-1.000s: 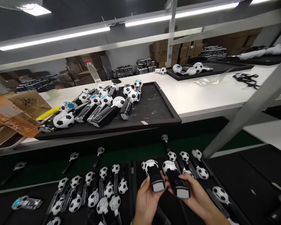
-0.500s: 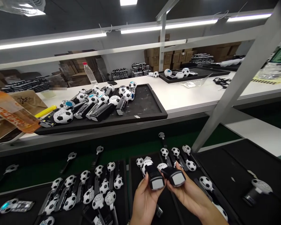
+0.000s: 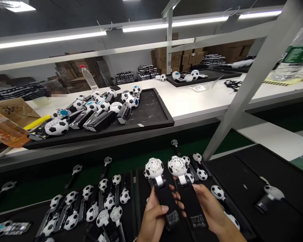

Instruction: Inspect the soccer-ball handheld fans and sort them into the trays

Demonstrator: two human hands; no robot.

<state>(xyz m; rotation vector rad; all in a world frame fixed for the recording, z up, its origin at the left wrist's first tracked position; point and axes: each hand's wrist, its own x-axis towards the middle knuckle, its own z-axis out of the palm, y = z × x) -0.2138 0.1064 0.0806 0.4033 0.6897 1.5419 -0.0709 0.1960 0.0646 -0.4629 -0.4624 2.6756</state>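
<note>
My left hand (image 3: 153,216) grips the black handle of a handheld fan (image 3: 163,198), and its round white grille head with a football pattern (image 3: 154,168) points up and away. My right hand (image 3: 207,208) holds a matching fan (image 3: 189,201) by the handle, with its head (image 3: 177,166) beside the first. Printed markings show near the lower ends of both handles. Below my hands, several more football-patterned fans lie in rows on a black tray (image 3: 140,205), partly hidden by my hands and wrists.
More fans lie on black trays to the left and right. Across a green gap, a white bench holds a black tray (image 3: 151,107) of fans, a paper bag (image 3: 15,112), a yellow comb (image 3: 37,121) and a plastic bottle (image 3: 89,78). A grey shelf upright (image 3: 242,87) slants at right.
Both fans have turned in my hands: their white grille heads now point up and the handles' lower ends point toward me. The view has shifted slightly, with the far bench moving left.
</note>
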